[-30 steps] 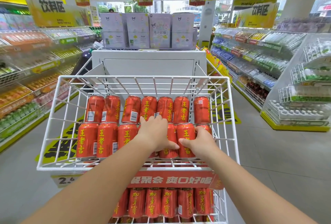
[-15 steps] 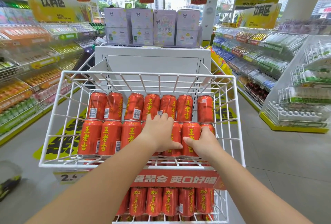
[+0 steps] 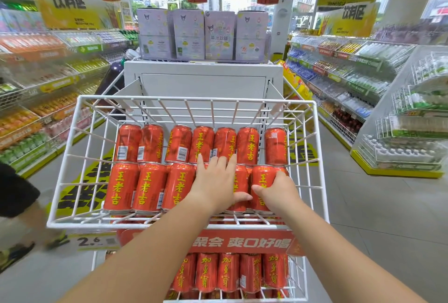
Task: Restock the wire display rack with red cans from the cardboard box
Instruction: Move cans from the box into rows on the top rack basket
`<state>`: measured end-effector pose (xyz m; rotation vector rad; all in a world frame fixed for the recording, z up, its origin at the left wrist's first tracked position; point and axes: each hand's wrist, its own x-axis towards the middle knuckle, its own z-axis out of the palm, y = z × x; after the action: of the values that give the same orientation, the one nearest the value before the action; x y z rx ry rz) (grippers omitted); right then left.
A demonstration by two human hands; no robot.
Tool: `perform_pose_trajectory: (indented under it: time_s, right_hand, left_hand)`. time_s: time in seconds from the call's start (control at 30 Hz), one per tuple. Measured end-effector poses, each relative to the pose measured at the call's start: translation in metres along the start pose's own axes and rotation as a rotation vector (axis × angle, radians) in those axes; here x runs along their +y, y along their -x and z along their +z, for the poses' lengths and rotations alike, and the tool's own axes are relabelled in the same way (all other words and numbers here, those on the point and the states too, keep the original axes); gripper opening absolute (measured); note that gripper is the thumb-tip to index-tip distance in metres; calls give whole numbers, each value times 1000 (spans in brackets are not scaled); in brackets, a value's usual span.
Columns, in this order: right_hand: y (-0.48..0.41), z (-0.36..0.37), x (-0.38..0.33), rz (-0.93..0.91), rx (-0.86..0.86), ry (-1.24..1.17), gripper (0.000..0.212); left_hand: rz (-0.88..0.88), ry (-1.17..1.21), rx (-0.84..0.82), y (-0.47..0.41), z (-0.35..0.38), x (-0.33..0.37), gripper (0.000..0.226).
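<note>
Two bare forearms reach up from the bottom edge toward a white wire display rack (image 3: 184, 224) seen from above.

Nearest, in the rack's lower tier, a row of upright red cans with yellow lettering (image 3: 228, 273) stands under a red banner (image 3: 242, 242) fixed along the front edge. A price tag (image 3: 94, 241) sits at the banner's left end.

Above the banner is the top basket, where the red cans (image 3: 148, 186) lie tilted in two rows, one behind the other, spanning most of its width.

The left hand (image 3: 215, 181) lies flat on the front row just right of centre. Its fingers are straight and reach onto the back row, and its thumb points right.

The right hand (image 3: 278, 193) is near the basket's right edge, with thumb and fingers curled around a front-row can (image 3: 263, 179), gripping it.

The back row (image 3: 247, 145) holds seven cans side by side.

Behind the basket rises a white panel (image 3: 203, 84), with four pale purple boxes (image 3: 218, 36) standing on top.

Blurred drink shelves (image 3: 36, 109) run down both sides of the aisle. Yellow signs (image 3: 65, 9) hang from the ceiling.

At the left edge, part of a passer-by (image 3: 17, 193) is visible on the floor beside the rack.
</note>
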<state>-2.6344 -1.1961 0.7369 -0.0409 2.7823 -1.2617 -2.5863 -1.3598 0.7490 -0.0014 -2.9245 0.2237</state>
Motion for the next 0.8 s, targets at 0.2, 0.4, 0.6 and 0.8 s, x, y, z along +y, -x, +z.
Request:
perform_pose_trajectory:
  time_s: [0.2,0.4,0.6,0.8]
  right_hand:
    - [2,-4,-2,6,9,79,51]
    - [6,-4,-6,32,34,38,66]
    - [8,-3,-7,7,59,169,76]
    - [24,-9,-11,-181,93,478,99]
  left_hand:
    - [-92,25,4,3,-1,14,112]
    - [-71,18,-23,8,1,7,120]
    - [-70,33,-52,18,-4,4,120]
    - [-81,39,-79,40,-17,-19,119]
